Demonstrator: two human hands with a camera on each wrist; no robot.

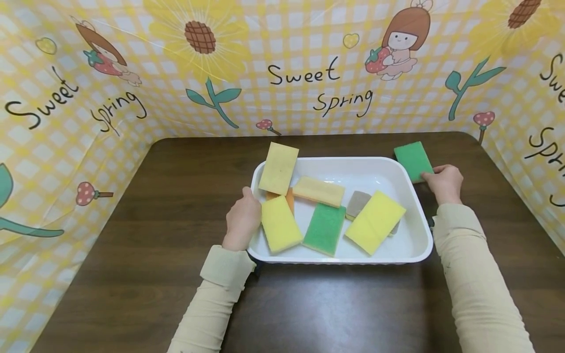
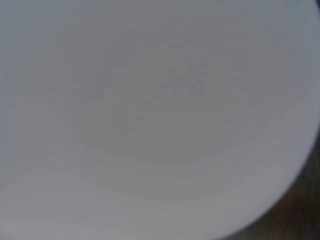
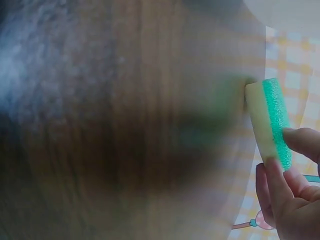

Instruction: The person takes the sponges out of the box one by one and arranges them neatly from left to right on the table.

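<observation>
A white tray [image 1: 417, 240] stands on the table and holds several sponges. My left hand [image 1: 243, 219] grips the tray's left rim; its fingertips are hidden. Only the blurred white tray wall [image 2: 150, 125] fills the left wrist view. Beyond the tray's right back corner, my right hand [image 1: 445, 184] pinches a sponge [image 1: 414, 161] with its green side up. The right wrist view shows this sponge [image 3: 270, 125] edge-on, pale yellow on one side and green on the other, between thumb and fingers.
Inside the tray lie a green sponge [image 1: 325, 229], yellow sponges [image 1: 375, 223] and a partly covered grey one [image 1: 357, 203]. A pale yellow sponge [image 1: 279, 168] leans over the tray's back left rim. Behind the brown table [image 1: 132, 245] hangs a checked cloth [image 1: 300, 44].
</observation>
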